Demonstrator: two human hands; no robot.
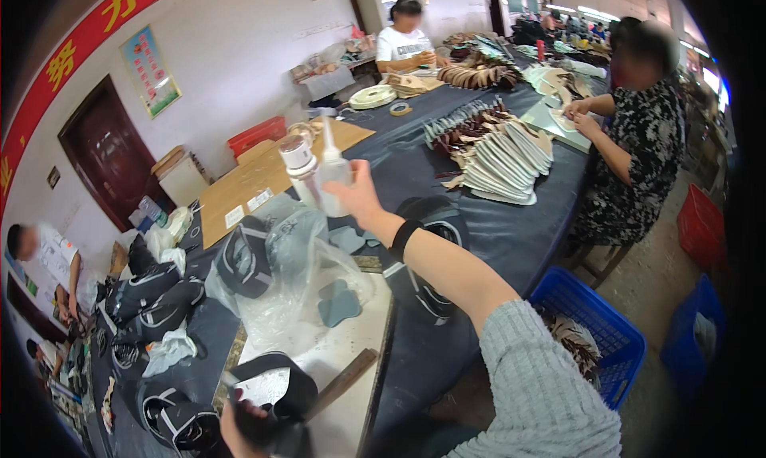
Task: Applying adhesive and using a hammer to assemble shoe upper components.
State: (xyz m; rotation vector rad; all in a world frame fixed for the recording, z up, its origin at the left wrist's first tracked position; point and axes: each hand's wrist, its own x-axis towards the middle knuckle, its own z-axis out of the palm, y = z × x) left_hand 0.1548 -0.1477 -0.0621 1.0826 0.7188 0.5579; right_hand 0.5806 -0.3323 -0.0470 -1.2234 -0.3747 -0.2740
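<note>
My right hand (361, 193) is stretched out over the table with its fingers round a white squeeze bottle (333, 171) that has a long thin nozzle. Right beside that bottle stands a white bottle with a brown cap (299, 167). Low in the picture, my left hand (239, 426) is closed on a black shoe upper (291, 386); a white label shows inside it. The upper hides part of those fingers. Close to it a brown wooden strip (343, 382) lies slanting across a pale board (319, 350). A grey-blue cut piece (339, 302) rests on the board.
A clear plastic bag (279, 290) and black uppers (163, 298) crowd the left side. Stacks of pale cut pieces (503, 159) lie farther right. A blue basket (598, 330) stands beside the table. A co-worker in a patterned top (638, 139) sits at the right; another (407, 43) at the back.
</note>
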